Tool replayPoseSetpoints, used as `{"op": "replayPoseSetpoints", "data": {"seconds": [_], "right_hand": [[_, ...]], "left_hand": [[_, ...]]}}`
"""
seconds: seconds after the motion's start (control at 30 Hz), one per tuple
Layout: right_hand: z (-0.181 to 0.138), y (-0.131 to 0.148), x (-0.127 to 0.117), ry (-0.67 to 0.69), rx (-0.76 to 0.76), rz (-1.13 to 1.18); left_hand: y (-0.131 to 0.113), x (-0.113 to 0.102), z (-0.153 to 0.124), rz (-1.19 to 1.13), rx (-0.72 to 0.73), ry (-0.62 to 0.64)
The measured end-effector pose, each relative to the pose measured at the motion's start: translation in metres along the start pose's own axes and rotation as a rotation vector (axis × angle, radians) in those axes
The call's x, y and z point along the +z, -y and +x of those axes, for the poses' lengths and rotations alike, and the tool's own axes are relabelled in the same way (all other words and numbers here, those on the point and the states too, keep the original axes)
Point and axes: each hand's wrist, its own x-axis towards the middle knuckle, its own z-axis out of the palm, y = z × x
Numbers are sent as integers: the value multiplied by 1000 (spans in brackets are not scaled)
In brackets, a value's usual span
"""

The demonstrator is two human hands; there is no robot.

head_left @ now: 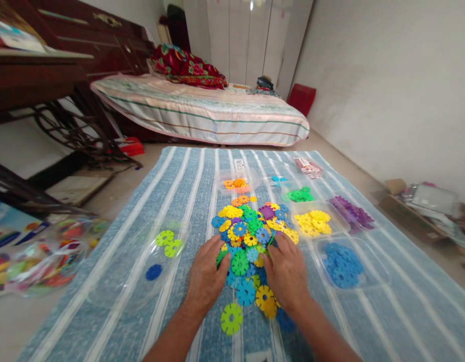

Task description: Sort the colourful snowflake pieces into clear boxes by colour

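Left hand (208,274) and right hand (287,271) lie palm-down on disc pile (251,226) at mat (368,322) centre; grasp indeterminable. Each piece likely light, rigid; pinch at rim.

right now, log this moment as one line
left hand: palm down on disc pile | right hand: palm down on same pile | grip: unclear both | yellow-disc tray, blue-disc tray: right of pile | surface: striped cloth
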Motion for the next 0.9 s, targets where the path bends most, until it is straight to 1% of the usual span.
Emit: {"op": "replayPoseSetpoints", "data": {"seconds": [0.1, 0.3, 0.4, 0.5, 0.57, 0.63, 0.73, 0.8, 0.9], "right_hand": [[0, -1, 6, 6, 15, 49], [-7, -12, 12, -29, 109, 281], [-8, -14, 11, -55, 105, 259], [-9, -10, 11, -23, 73, 201], [-9, -5, 11, 0, 77, 210], [-8, -2, 11, 7, 116, 268], [-7, -2, 9, 21, 213, 394], [-6, -4, 4, 36, 265, 473], [-8, -6, -4, 48, 300, 575]], "left_hand": [[-1, 0, 0, -12, -5, 2], [-5, -3, 1, -35, 3, -15], [-9, -5, 2, -35, 18, -19], [-13, -6, 2, -34, 29, -22], [-16, -6, 1, -37, 31, -26], [-18, -8, 1, -45, 39, -25], [-24, -11, 2, -53, 66, -19], [-30, -14, 3, -53, 98, -7], [-39, -18, 5, -74, 163, 25]]}}
